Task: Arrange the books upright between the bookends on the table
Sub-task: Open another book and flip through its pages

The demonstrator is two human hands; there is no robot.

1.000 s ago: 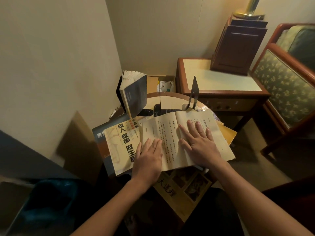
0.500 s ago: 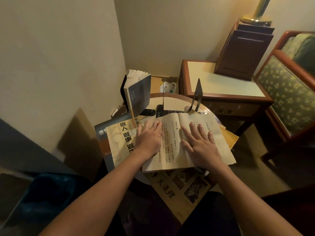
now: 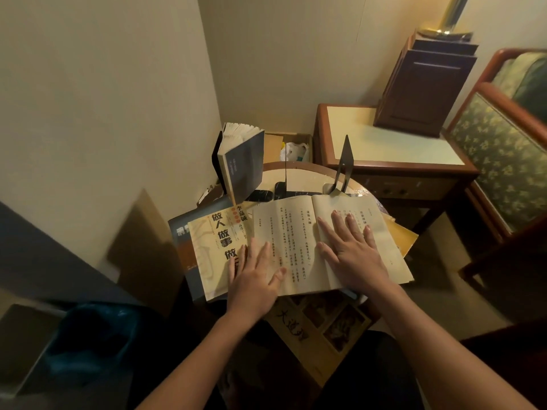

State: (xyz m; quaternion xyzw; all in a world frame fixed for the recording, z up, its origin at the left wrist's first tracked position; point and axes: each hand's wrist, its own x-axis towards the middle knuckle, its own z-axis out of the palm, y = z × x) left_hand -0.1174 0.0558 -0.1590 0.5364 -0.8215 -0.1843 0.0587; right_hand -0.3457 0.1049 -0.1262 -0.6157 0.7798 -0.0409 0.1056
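Both hands lie flat with straight fingers and grasp nothing: the left hand rests across the left page edge of the open book and the yellow book beside it, and the right hand presses on the right page. The open book lies flat on the round surface, just in front of the right bookend. One dark book stands upright at the rear left, apart from that bookend.

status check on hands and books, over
Left hand and right hand open, flat on the open cream-paged book. Dark grey paperback upright; pointed black metal bookend beyond the open book. Yellow-covered book lies flat alongside.
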